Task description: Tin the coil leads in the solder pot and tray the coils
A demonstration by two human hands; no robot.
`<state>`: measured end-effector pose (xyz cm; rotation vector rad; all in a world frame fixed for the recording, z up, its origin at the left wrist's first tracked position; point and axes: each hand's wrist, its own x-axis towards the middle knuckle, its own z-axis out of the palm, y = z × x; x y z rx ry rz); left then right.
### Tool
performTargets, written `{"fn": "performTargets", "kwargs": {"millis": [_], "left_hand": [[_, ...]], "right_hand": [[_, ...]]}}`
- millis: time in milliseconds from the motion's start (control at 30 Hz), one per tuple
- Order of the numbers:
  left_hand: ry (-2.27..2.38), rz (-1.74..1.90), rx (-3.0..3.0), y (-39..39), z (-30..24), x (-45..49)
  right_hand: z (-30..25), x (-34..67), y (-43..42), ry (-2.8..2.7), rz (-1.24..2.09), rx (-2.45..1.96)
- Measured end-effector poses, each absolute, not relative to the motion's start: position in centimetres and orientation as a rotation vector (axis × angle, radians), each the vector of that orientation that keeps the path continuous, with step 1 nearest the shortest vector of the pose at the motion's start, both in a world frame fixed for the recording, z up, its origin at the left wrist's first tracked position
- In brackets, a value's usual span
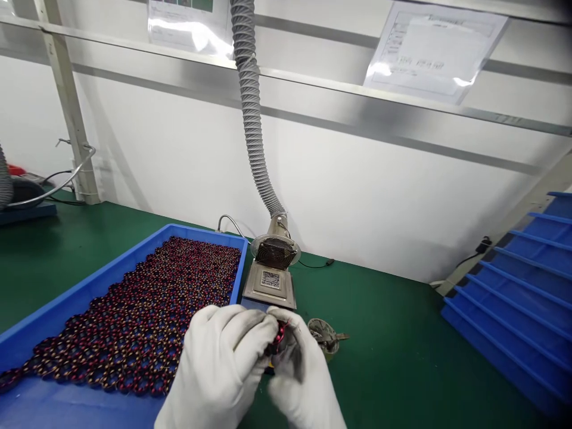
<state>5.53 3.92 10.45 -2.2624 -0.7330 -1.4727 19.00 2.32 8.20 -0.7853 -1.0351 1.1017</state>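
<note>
Both my hands wear white gloves and meet in front of me at the lower middle. Between their fingertips is a small dark ring-shaped coil wound with red wire (279, 335). My left hand (223, 357) has its fingers curled against the coil's left side. My right hand (301, 369) pinches it from the right, and its lower fingers are smeared by motion. Much of the coil is hidden by the gloves. To the left, a blue tray (84, 408) holds many similar coils (147, 304) in packed rows, dark with red and gold wire.
Behind my hands stands a metal device (269, 283) with a round fan-like hood on a grey flexible duct (252, 107). A small cup (324, 333) with a tool across it sits to the right. Stacked blue trays (518, 286) rise at the right edge of the green table (393, 357).
</note>
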Motion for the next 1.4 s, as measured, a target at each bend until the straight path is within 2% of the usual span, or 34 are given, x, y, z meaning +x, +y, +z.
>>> {"fn": "performTargets", "kwargs": {"millis": [267,400,533,600,700,767,967,1167,1400], "left_hand": [[-0.739,-1.652,-2.777,5.1,10.2,4.8],[-0.797,-2.058,-2.887,5.2,10.5,5.1],[-1.039,-2.551,-2.666,5.2,10.7,4.9],[-1.113,-2.434,-2.661,5.2,10.7,4.6],[-1.072,-1.852,-2.822,4.9,10.6,4.8],[-0.937,-1.689,-2.735,4.7,10.5,5.3],[-0.694,-1.756,-2.532,4.4,10.8,5.7],[-0.663,-1.63,-2.467,4.2,10.7,5.2],[-0.663,-1.6,-2.411,4.4,10.8,5.5]], "right_hand": [[7.9,19.7,3.2,-0.907,1.281,-0.66],[7.7,19.8,3.5,-0.919,1.34,-0.608],[7.8,19.8,2.9,-0.889,1.437,-0.547],[8.1,19.6,2.3,-0.84,1.442,-0.544],[8.8,19.1,1.7,-0.789,1.351,-0.577],[9.2,18.8,1.5,-0.793,1.306,-0.594],[9.5,18.6,1.5,-0.856,1.239,-0.586],[8.5,18.5,1.3,-0.96,0.939,-0.796],[8.4,18.4,2.0,-0.91,1.08,-0.709]]}}
